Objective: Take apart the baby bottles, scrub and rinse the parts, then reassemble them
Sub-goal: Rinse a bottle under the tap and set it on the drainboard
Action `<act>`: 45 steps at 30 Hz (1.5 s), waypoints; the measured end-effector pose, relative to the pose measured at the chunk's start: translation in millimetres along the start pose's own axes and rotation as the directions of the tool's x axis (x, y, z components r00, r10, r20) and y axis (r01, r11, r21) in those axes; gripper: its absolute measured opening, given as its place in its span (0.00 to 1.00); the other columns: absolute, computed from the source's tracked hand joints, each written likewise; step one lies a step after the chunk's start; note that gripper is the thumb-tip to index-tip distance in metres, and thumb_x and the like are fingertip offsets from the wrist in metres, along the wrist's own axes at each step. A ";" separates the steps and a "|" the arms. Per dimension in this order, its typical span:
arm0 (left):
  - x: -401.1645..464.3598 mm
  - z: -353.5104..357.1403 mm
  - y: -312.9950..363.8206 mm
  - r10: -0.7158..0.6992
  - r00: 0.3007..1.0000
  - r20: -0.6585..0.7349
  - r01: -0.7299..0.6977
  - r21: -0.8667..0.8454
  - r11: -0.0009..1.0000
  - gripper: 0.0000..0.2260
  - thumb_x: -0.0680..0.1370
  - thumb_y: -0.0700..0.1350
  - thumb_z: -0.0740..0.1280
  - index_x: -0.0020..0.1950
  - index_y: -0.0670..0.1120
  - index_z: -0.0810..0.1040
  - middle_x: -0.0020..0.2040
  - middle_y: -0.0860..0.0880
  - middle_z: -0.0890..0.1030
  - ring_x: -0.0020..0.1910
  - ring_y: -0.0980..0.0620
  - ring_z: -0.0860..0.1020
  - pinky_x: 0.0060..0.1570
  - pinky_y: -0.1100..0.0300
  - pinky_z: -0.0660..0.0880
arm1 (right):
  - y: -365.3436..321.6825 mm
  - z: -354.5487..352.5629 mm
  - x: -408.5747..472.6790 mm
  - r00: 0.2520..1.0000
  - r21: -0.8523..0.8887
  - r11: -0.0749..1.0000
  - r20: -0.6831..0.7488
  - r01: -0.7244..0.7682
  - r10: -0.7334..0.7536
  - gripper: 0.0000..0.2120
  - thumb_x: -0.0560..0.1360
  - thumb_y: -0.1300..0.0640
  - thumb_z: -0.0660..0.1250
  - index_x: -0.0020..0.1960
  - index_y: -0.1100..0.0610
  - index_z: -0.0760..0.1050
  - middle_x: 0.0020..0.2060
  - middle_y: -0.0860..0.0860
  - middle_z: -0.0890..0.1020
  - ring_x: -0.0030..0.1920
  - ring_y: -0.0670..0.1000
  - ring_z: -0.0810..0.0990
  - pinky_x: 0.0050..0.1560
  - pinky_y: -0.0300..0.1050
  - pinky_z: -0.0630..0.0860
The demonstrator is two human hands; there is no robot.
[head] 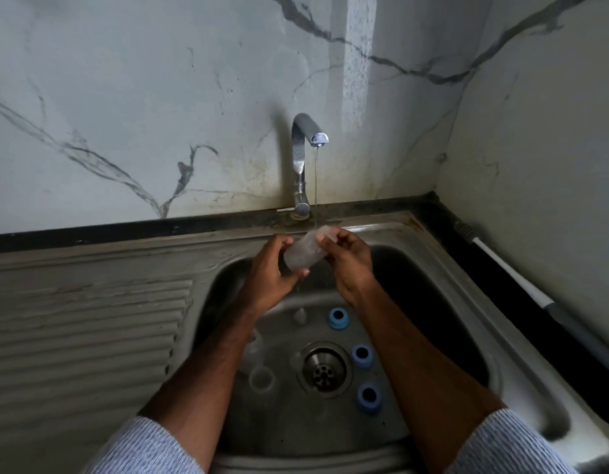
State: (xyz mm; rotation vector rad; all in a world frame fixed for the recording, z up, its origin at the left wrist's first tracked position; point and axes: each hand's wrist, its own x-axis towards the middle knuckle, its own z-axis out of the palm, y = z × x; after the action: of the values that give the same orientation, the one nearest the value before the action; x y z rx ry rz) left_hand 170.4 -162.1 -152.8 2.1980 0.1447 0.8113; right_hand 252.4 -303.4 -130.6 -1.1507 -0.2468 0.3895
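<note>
A clear bottle body (pixel 303 251) is held tilted under the thin stream from the tap (pixel 304 138), above the sink basin. My left hand (pixel 272 271) grips its lower end; my right hand (pixel 347 258) grips its upper end at the rim. On the basin floor lie three blue collar rings (pixel 338 318) (pixel 362 355) (pixel 368 397). A clear teat (pixel 300 316) stands near the back, and another clear bottle (pixel 258 362) lies left of the drain (pixel 323 369).
The steel sink (pixel 467 302) has a ribbed drainboard (pixel 90 336) to its left. A brush with a white and grey handle (pixel 522 282) lies along the dark counter edge at the right. Marble walls close the back and right.
</note>
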 end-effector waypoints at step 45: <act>9.3 21.6 27.6 -0.025 0.997 -0.071 0.012 -0.182 0.983 0.26 0.72 0.33 0.75 0.69 0.44 0.76 0.65 0.45 0.79 0.56 0.64 0.79 0.57 0.65 0.77 | 4.8 -11.3 -6.6 0.840 -0.131 0.830 -0.108 -0.542 0.532 0.23 0.83 0.52 0.50 0.56 0.68 0.78 0.35 0.59 0.83 0.32 0.53 0.80 0.32 0.41 0.77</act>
State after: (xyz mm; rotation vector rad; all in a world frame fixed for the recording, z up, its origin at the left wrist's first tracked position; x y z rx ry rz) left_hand 186.5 -191.6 -139.4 1.9946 0.1220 0.8602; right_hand 250.0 -313.9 -139.4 -1.3823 0.1202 0.8419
